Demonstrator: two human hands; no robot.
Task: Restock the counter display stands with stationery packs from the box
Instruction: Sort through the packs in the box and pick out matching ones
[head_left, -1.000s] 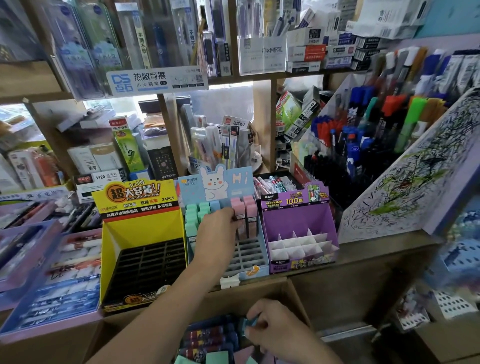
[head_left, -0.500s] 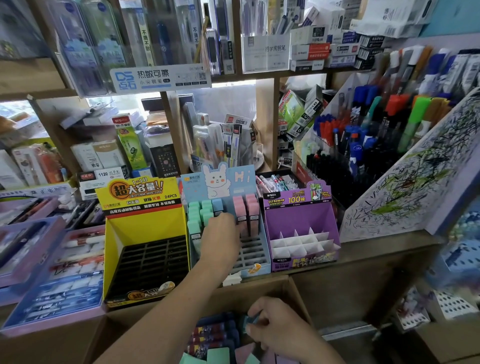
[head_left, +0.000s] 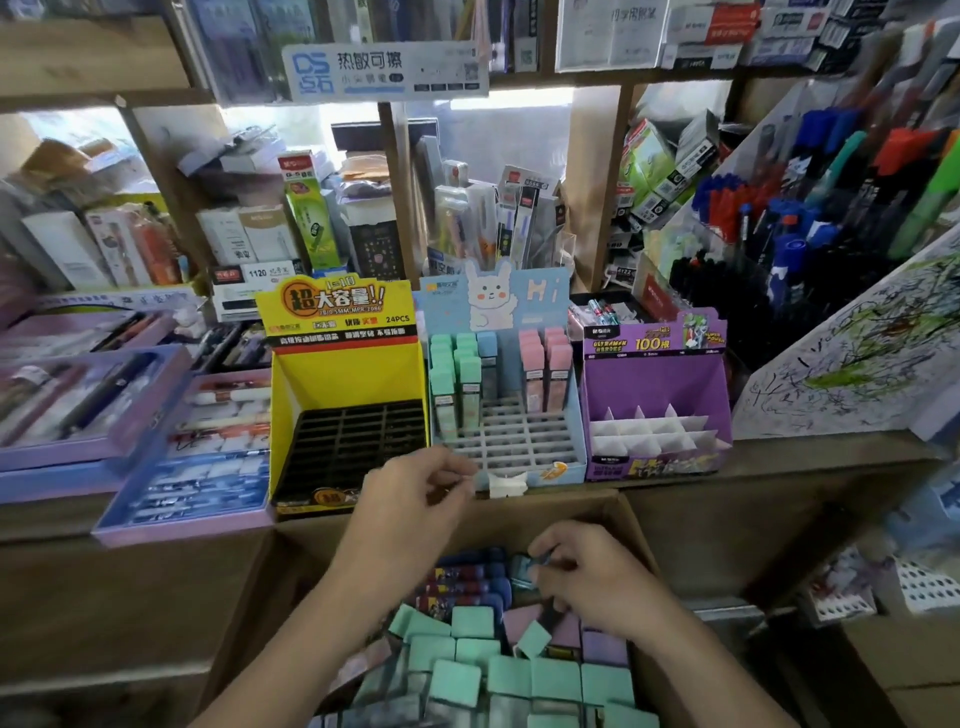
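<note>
A cardboard box (head_left: 631, 525) below the counter holds several green, pink, purple and blue stationery packs (head_left: 470, 675). My right hand (head_left: 587, 577) is inside it, fingers pinching a blue pack (head_left: 521, 570). My left hand (head_left: 415, 499) hovers empty over the box's far edge, fingers loosely curled, in front of the blue rabbit display stand (head_left: 566, 457). That stand holds green (head_left: 449, 376), blue (head_left: 487, 345) and pink packs (head_left: 543, 364) in its back rows; the front slots are bare. An empty yellow stand (head_left: 343, 374) is to its left and a purple stand (head_left: 654, 379) to its right.
Flat purple and blue pen trays (head_left: 171, 452) lie left on the counter. A rack of markers (head_left: 810, 208) with a scribbled test card (head_left: 857, 338) rises at right. Shelves behind are crowded with boxed stationery. A small white paper piece (head_left: 506, 486) lies before the blue stand.
My left hand has drawn back from the blue stand's packs to the box edge, now empty. My right hand stays in the box on the blue pack. The view has tipped downward.
</note>
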